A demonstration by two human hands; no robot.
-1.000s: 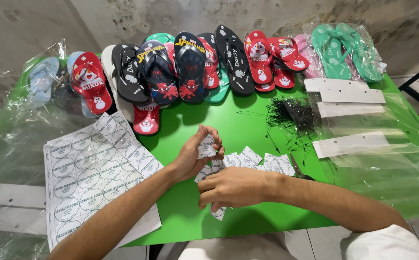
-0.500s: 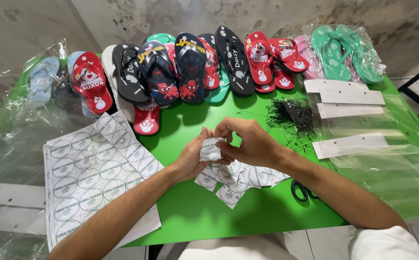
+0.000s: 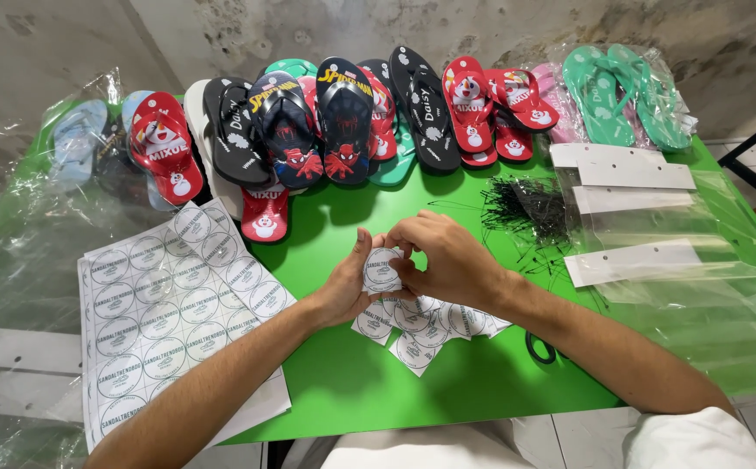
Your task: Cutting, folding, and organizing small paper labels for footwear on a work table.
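Note:
Both of my hands meet over the middle of the green table (image 3: 447,391). My left hand (image 3: 349,282) holds a small square of paper with a round white sticker (image 3: 382,269) on it. My right hand (image 3: 443,256) pinches the top edge of the same sticker piece with its fingertips. Just below the hands lies a loose pile of cut sticker squares (image 3: 417,330). A full sheet of round stickers (image 3: 165,304) lies to the left of my left forearm.
A row of flip-flops (image 3: 343,122) in red, black, dark blue and teal lines the table's far edge. A heap of black plastic ties (image 3: 530,208) and clear bags with white card headers (image 3: 634,217) lie at the right. Black scissors (image 3: 540,347) peek from under my right forearm.
My right hand rose from the pile of cut stickers to the piece in my left hand and now pinches its top edge. The left hand stayed in place.

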